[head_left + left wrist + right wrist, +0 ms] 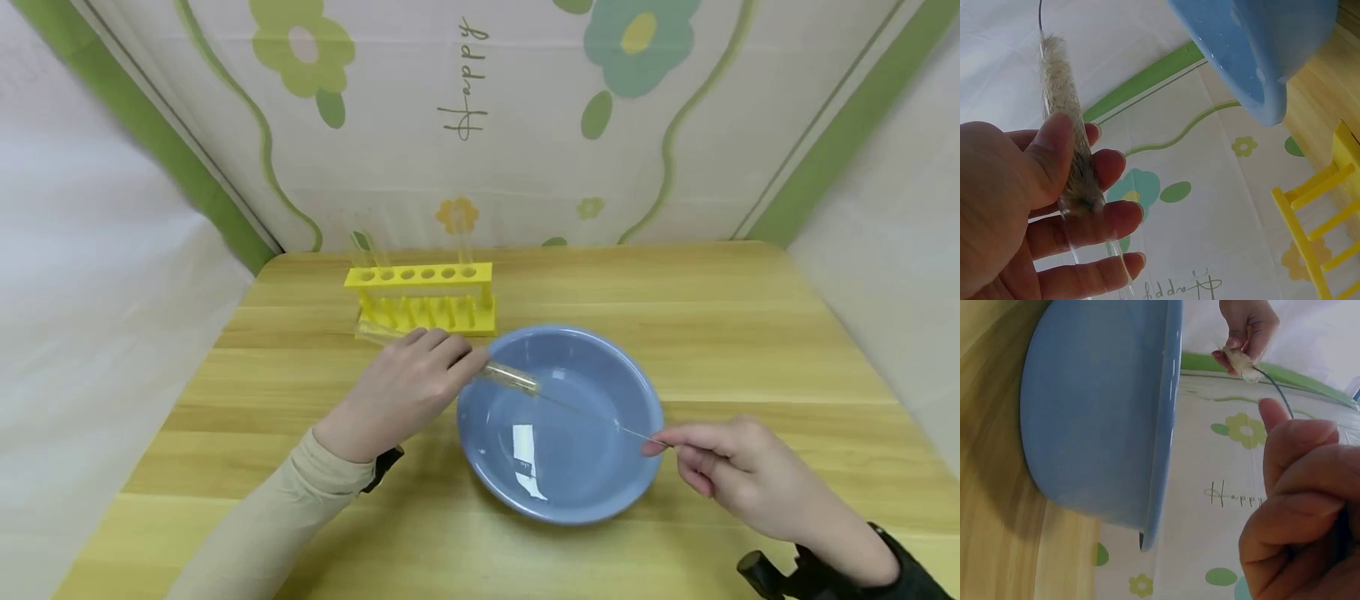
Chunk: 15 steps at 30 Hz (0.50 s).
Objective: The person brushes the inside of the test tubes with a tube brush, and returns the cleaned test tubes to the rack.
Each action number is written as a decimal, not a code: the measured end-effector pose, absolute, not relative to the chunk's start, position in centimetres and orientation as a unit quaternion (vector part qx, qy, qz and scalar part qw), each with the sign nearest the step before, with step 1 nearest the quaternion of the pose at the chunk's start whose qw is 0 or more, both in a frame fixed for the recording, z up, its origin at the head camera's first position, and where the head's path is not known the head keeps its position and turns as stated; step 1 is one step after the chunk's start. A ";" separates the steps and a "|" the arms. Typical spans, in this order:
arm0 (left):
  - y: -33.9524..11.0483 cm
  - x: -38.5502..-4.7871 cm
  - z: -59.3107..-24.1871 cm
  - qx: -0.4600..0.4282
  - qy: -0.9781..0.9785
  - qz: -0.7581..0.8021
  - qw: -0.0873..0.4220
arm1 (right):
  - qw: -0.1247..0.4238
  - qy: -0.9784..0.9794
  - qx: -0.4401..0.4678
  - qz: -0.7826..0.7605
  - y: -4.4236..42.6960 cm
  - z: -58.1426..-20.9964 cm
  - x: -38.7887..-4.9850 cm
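Head view: your left grip (412, 379) was wrapped around the clear tube (512, 377), whose mouth lay over the left, far part of the blue basin (588, 475). By the basin's right side, your right grip (738, 471) pinched the wire handle (636, 432) of the brush (1061, 78), its bristles inside the tube. The wire bowed, so a straighter line and short, twisting strokes probably suited best, with light squeezing, since the tube looked brittle.
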<state>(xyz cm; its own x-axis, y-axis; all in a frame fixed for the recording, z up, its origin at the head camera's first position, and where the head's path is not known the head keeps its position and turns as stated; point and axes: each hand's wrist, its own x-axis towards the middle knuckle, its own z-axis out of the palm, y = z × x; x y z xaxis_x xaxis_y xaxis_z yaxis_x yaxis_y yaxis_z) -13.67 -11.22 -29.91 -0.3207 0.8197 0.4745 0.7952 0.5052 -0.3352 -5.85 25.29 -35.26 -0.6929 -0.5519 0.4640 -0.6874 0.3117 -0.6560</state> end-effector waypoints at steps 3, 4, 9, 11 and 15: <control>-11.1 -13.7 -29.8 -0.503 -0.806 0.024 0.311 | 0.060 -0.791 0.388 0.470 25.2 -35.4 -6.0; -11.1 -13.7 -29.8 -0.505 -0.805 0.025 0.312 | 0.051 -0.786 0.385 0.480 25.2 -35.5 -6.0; -11.0 -13.8 -29.8 -0.507 -0.800 0.022 0.321 | -0.017 -0.760 0.353 0.545 25.1 -35.4 -6.2; -11.0 -13.8 -29.7 -0.510 -0.795 0.020 0.328 | -0.046 -0.748 0.345 0.565 25.0 -35.2 -6.2; -10.9 -13.8 -29.6 -0.515 -0.788 0.011 0.336 | -0.083 -0.727 0.341 0.589 24.9 -34.9 -6.1</control>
